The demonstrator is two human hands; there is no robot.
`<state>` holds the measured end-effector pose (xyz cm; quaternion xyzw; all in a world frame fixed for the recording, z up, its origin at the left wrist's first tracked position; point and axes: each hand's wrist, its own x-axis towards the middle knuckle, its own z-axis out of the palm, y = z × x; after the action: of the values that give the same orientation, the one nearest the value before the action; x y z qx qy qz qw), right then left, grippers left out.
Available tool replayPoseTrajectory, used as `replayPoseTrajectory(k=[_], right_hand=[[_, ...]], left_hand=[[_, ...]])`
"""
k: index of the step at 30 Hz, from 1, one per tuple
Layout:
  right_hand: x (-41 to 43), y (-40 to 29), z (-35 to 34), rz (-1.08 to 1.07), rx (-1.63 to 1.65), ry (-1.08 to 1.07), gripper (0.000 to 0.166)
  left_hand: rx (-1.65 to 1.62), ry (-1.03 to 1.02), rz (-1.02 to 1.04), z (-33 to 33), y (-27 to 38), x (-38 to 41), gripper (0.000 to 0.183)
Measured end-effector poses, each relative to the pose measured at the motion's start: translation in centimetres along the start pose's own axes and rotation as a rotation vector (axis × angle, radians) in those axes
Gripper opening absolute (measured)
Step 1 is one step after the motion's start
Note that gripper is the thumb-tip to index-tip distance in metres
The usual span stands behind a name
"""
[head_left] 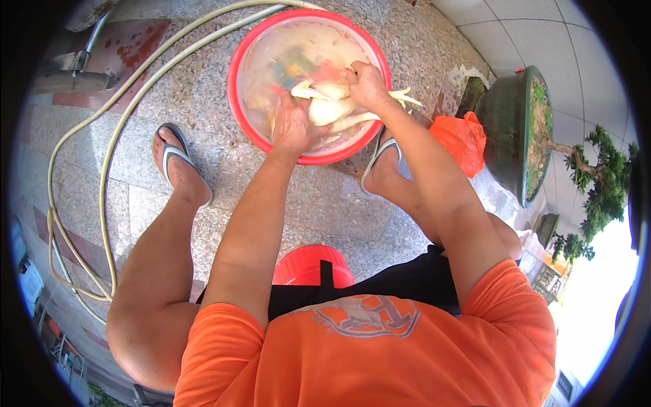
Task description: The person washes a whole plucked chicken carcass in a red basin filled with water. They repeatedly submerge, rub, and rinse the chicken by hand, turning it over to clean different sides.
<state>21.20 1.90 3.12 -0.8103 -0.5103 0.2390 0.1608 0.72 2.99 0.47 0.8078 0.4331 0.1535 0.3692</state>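
A pale plucked chicken (330,104) lies across a round plastic basin (235,96) with a red rim and cloudy water inside. The bird's feet stick out over the basin's right rim. My left hand (294,123) grips the bird's left end, its fingertips partly hidden by the bird and the water. Farther right, my right hand (367,86) is closed on the bird near the legs, the thumb side turned up. Blurred coloured patches show in the water beyond the bird; what they are I cannot tell.
A pale hose (106,203) loops over the stone floor (249,203) at left. An orange-red plastic bag (460,142) lies at right against a green pot (501,127) with a bonsai tree (585,168). A red plastic container (313,259) stands between my legs. Sandalled feet flank the basin.
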Motion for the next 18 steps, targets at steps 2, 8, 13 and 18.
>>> replayPoseTrajectory(k=[2, 8, 13, 18], right_hand=[[0.1, -0.7, -1.3, 0.008, 0.05, -0.164, 0.019], [-0.3, 0.2, -0.9, -0.306, -0.032, -0.218, 0.02], [0.2, 0.2, -1.7, 0.051, 0.128, -0.25, 0.021], [-0.2, 1.1, -0.9, -0.239, 0.136, -0.279, 0.024]], left_hand=[[0.014, 0.028, 0.033, 0.6, -1.0, 0.1, 0.089], [0.02, 0.031, 0.026, 0.8, -0.6, 0.3, 0.087], [0.048, 0.021, 0.043, 0.8, -0.7, 0.4, 0.088], [0.068, -0.019, 0.021, 0.7, -0.3, 0.0, 0.09]])
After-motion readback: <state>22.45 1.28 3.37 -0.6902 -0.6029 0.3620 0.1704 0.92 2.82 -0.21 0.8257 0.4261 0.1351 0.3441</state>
